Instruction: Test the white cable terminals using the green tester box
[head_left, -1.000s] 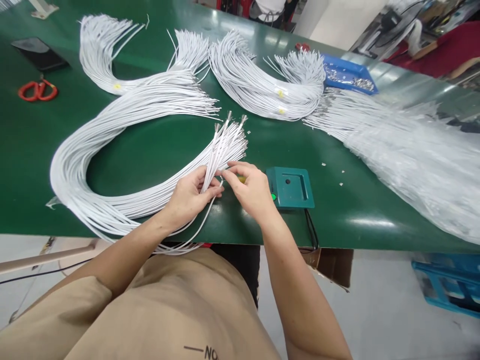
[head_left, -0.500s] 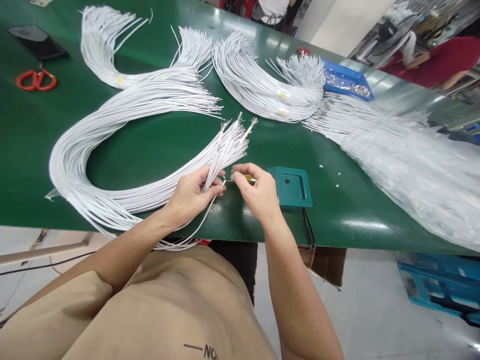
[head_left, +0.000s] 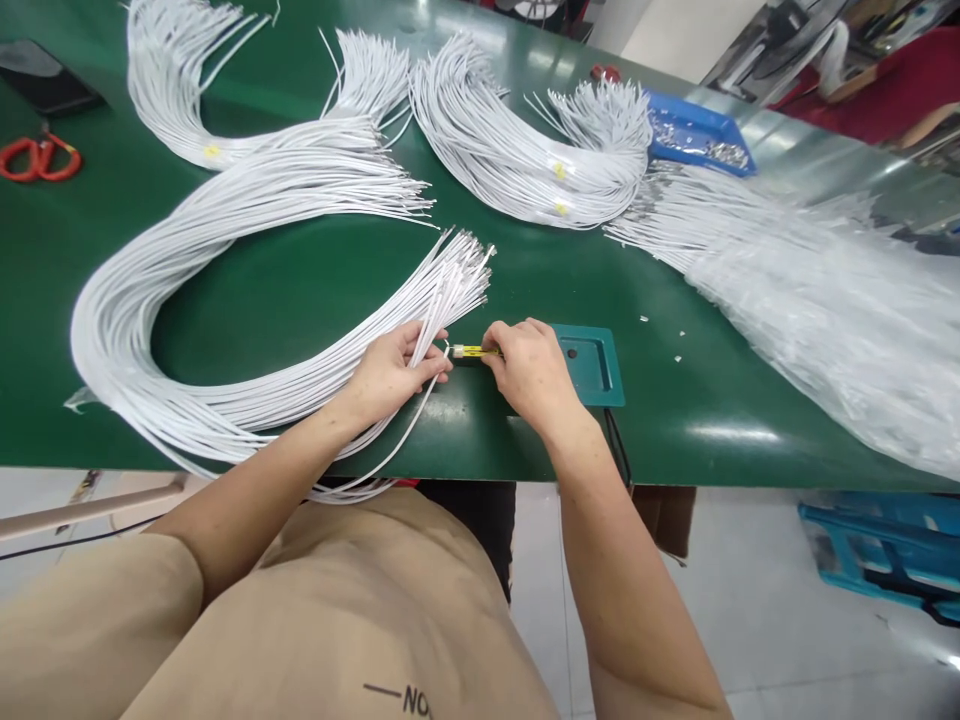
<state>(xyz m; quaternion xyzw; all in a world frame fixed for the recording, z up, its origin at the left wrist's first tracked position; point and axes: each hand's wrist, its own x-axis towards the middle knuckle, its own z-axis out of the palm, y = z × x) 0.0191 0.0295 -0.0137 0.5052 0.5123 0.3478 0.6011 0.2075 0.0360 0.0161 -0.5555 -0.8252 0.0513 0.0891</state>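
Note:
My left hand is closed around a few white wires. One wire end pokes out between its thumb and fingers, pointing right. My right hand pinches a slim yellow piece with dark lines and a pale tip. That tip lies right at the wire end; whether the two touch, I cannot tell. Beneath and left of my left hand, a large bundle of white wires curves in a U over the table, its metal-tipped ends just above my hands. A teal device with a shallow recess is partly covered by my right hand.
More white wire bundles lie behind, beside a plastic-wrapped bundle at right. A blue tray holds small metal parts. Red-handled scissors and a phone lie at left. Across the table is a person's red clothing.
My right hand has shifted slightly right and turned palm-down, exposing more of the yellow piece. My left hand keeps its hold on the wires. The camera view has moved a little.

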